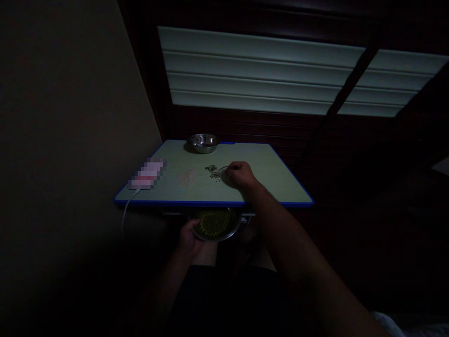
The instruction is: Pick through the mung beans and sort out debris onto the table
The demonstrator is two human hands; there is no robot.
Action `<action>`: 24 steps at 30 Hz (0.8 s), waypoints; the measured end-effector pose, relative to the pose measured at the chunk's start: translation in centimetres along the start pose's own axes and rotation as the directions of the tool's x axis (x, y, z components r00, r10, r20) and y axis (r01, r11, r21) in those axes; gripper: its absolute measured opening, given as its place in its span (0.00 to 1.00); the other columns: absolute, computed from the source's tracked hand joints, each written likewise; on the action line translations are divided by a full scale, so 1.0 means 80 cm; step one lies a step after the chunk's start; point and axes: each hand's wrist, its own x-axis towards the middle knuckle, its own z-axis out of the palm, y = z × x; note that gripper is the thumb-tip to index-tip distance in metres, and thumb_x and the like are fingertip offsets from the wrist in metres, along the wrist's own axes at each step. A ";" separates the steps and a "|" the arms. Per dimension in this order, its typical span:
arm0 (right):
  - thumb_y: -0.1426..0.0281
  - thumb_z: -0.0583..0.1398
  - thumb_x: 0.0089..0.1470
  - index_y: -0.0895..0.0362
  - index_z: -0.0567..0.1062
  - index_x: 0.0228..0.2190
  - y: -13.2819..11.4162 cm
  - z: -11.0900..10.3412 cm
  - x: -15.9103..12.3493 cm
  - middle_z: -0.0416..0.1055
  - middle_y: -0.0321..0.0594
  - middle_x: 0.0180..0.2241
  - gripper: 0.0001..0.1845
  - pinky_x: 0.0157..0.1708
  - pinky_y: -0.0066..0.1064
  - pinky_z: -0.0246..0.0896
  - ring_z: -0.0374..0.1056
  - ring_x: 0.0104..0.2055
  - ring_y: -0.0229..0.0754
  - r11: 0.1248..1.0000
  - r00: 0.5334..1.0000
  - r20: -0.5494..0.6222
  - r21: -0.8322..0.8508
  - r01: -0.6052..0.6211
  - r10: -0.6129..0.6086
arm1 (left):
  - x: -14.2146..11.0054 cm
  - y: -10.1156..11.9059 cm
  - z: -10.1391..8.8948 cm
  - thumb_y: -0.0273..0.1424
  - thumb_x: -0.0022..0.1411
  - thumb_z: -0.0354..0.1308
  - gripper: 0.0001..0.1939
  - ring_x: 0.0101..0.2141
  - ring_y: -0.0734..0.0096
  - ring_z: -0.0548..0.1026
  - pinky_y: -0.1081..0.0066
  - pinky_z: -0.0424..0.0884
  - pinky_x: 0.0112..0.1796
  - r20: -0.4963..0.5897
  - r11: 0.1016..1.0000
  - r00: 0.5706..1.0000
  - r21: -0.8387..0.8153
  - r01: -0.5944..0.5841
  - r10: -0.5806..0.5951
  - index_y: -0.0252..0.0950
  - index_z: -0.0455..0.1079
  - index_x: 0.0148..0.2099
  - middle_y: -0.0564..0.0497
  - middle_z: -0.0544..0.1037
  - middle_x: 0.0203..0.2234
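Observation:
Below the table's front edge, my left hand [190, 239] grips the rim of a metal bowl [229, 234], its thumb over the edge. Inside lie many small green beans [212, 222], which look like mung beans. My right hand [242, 174] is over the tabletop, fingers closed on a thin utensil that looks like a spoon [221, 169]. Its tip is beside a small scatter of loose beans [212, 169], mixed green and brown, on the table. The dim light hides the utensil's exact shape.
A second metal bowl [203, 144] stands at the back of the blue-edged table [259, 157]. On the left lies a blurred, pinkish flat object [147, 174] with a white cable [126, 206]. A pale patch [186, 178] marks the tabletop. A wall rises at left, slatted panels behind.

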 end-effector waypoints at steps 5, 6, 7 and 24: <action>0.68 0.59 0.37 0.59 0.77 0.23 0.001 0.000 0.001 0.69 0.34 0.21 0.09 0.28 0.28 0.56 0.62 0.25 0.36 1.000 1.000 0.019 -0.009 0.015 -0.014 | 0.000 -0.001 0.000 0.22 0.49 0.53 0.22 0.33 0.56 0.81 0.55 0.75 0.45 0.000 1.000 1.000 0.002 -0.012 0.012 0.27 0.76 0.47 0.42 0.83 0.30; 0.68 0.59 0.37 0.59 0.77 0.23 0.001 0.000 0.001 0.69 0.34 0.21 0.09 0.28 0.28 0.56 0.62 0.25 0.37 1.000 1.000 0.023 -0.011 0.018 -0.018 | 0.000 -0.001 0.000 0.22 0.49 0.53 0.22 0.33 0.56 0.81 0.55 0.75 0.45 0.002 1.000 1.000 0.002 -0.011 0.011 0.28 0.76 0.47 0.42 0.83 0.29; 0.68 0.59 0.36 0.59 0.77 0.22 0.000 0.000 0.000 0.69 0.34 0.21 0.09 0.28 0.28 0.56 0.62 0.25 0.37 1.000 0.999 0.024 -0.013 0.024 -0.023 | 0.000 -0.001 0.000 0.22 0.49 0.53 0.22 0.33 0.56 0.81 0.54 0.75 0.45 0.004 1.000 1.000 0.002 -0.010 0.010 0.28 0.76 0.47 0.43 0.83 0.29; 0.69 0.58 0.34 0.59 0.75 0.20 -0.004 -0.002 -0.002 0.65 0.32 0.18 0.08 0.24 0.27 0.53 0.59 0.23 0.35 1.000 0.999 0.021 -0.015 -0.025 0.025 | 0.001 -0.001 -0.001 0.22 0.48 0.54 0.21 0.35 0.54 0.81 0.55 0.75 0.45 0.007 1.000 1.000 0.004 -0.005 0.005 0.27 0.77 0.45 0.42 0.83 0.28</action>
